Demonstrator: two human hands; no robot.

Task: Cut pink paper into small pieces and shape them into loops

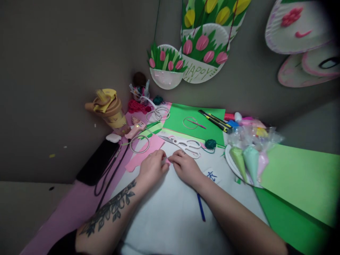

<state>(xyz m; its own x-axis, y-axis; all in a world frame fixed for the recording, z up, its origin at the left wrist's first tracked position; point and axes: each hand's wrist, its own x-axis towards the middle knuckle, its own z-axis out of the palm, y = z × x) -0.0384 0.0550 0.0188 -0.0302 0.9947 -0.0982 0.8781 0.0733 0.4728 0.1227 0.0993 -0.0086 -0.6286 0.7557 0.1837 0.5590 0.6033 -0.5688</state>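
Observation:
A small pink paper piece [167, 161] shows between my two hands over the white work surface [159, 212]. My left hand [154, 165] has its fingers closed on the piece's left side. From the right, the fingertips of my right hand [183, 165] pinch its other edge. Just behind the hands lie white-handled scissors [186, 144], with a larger pink paper sheet [145, 154] to their left. A blue pencil [201, 207] rests beneath my right forearm, and a small paper with blue marks [211, 176] is beside that forearm.
A pink glue gun [136, 130], a metal ring [140, 144] and a black phone [97, 163] lie left. Green paper [175, 118] with cutters [215, 121] is behind. Piping bags [251, 163] on a plate stand right. Paper-plate crafts [167, 78] hang on the wall.

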